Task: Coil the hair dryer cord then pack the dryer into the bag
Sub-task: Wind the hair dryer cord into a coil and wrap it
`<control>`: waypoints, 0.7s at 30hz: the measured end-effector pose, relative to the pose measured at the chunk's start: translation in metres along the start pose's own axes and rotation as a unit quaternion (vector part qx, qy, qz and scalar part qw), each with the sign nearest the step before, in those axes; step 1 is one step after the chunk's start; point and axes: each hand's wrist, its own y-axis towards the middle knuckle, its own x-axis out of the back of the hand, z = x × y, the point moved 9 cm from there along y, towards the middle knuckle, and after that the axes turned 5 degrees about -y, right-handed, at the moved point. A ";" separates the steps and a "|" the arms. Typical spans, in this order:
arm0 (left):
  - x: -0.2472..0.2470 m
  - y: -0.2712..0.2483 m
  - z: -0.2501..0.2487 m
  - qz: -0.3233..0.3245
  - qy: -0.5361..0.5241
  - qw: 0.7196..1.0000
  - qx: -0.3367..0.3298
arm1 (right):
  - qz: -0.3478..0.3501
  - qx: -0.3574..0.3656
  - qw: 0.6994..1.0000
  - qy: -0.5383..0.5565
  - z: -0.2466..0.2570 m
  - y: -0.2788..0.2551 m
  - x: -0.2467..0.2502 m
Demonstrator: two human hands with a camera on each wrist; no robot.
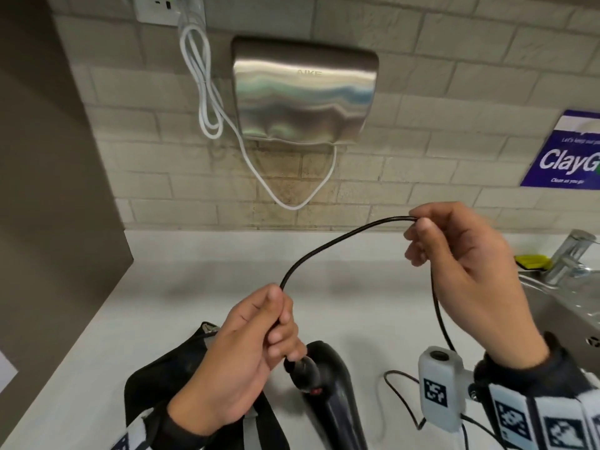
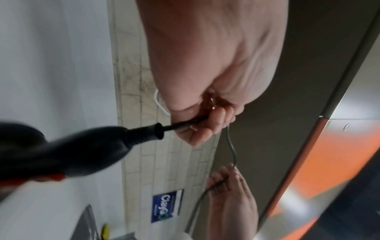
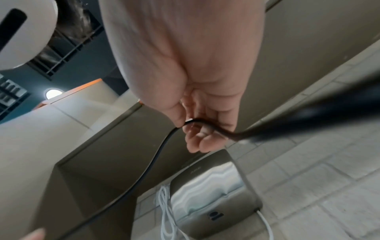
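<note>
while strung between them, black cord (image 1: 328, 245) pinched in left hand (image 1: 237, 358) and right hand (image 1: 467, 271) grip.

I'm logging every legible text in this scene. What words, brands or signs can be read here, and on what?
"AIKE": faint brand on the steel hand dryer on the wall.
"ClayG": large white letters on the blue sign, cut off at the frame edge.
"Clean as you go": small line at the sign's bottom.
Small line above "ClayG": too blurred to read.
Hair dryer: no readable text.

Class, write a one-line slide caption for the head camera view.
Left hand grips the black cord near the hair dryer; right hand pinches it farther along.
</note>
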 end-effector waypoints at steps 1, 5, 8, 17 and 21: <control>-0.006 0.001 -0.001 -0.011 -0.012 1.000 0.007 | -0.003 0.012 1.000 -0.004 0.001 -0.003 -0.003; -0.027 0.003 -0.003 -0.025 -0.047 0.998 0.021 | -0.027 0.091 0.993 -0.073 0.009 -0.011 -0.014; -0.028 0.005 0.001 -0.033 -0.065 0.997 0.031 | -0.048 0.088 0.988 -0.116 -0.009 -0.014 -0.021; -0.019 -0.008 0.009 0.024 0.044 0.998 0.044 | -0.046 -0.004 0.988 -0.146 -0.063 -0.026 -0.037; -0.018 -0.008 0.004 -0.014 0.074 0.997 0.022 | 0.010 -0.010 0.989 -0.146 -0.064 -0.041 -0.063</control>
